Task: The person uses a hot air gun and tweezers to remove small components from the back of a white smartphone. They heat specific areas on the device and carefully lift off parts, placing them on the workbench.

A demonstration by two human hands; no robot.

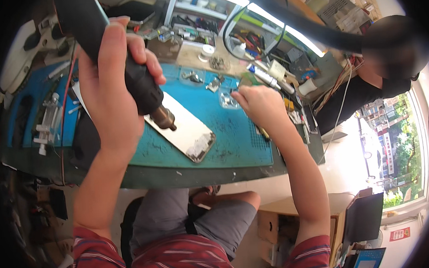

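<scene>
A phone (190, 131) lies aslant on a blue mat (241, 145), near the middle of the bench's front edge. Its pale back faces up, and the end closest to that edge is rough and dark at the corner. Above it the left hand (108, 93) has its grip closed around a black hot-air gun (143, 87), whose metal nozzle (164, 118) points down toward the phone; whether they touch is hard to tell.

The right hand (263, 105) is over the mat's right side, fingers curled, beside a small clear box (229, 100); I cannot tell whether its grip holds anything.

Farther back on the mat is a clear tray (192, 77) of small parts. Behind that, toward the bench's back edge, stands a white spool (206, 52), with a syringe (263, 76) to its right. A clear fixture (50, 121) lies toward the bench's left edge. A shelf (203, 12) runs along the back edge. Past the bench's right edge is another person in a black sleeve (335, 102).
</scene>
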